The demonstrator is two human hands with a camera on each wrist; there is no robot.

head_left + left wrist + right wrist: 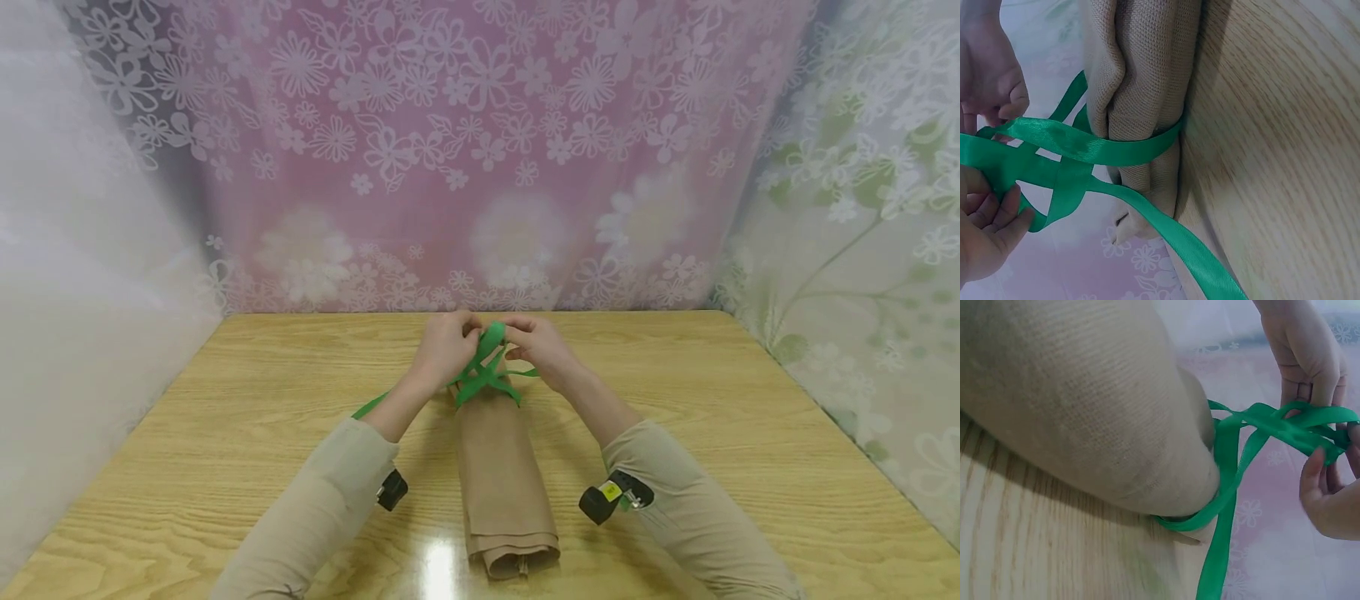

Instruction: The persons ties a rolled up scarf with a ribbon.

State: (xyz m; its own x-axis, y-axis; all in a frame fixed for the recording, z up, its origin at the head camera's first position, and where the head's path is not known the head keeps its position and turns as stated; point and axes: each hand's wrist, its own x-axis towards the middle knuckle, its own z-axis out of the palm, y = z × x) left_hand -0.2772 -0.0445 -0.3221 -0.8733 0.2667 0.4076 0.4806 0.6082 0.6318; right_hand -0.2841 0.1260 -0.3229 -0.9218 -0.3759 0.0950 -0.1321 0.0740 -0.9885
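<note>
left fingers (468, 322) and, seemingly, right fingers (520, 335) pinch glossy green ribbon (487, 379) looped round rolled, woven brown cloth (502, 475).

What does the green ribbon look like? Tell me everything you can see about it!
The green ribbon is long, flat and shiny, like satin. It wraps around the rolled brown cloth near its far end and crosses over itself on top, where a loop stands up. The person's left grip and right grip both pinch it above the cloth. Strips trail out left and right; I can't see their ends, or tell whether there's a finished knot.
</note>
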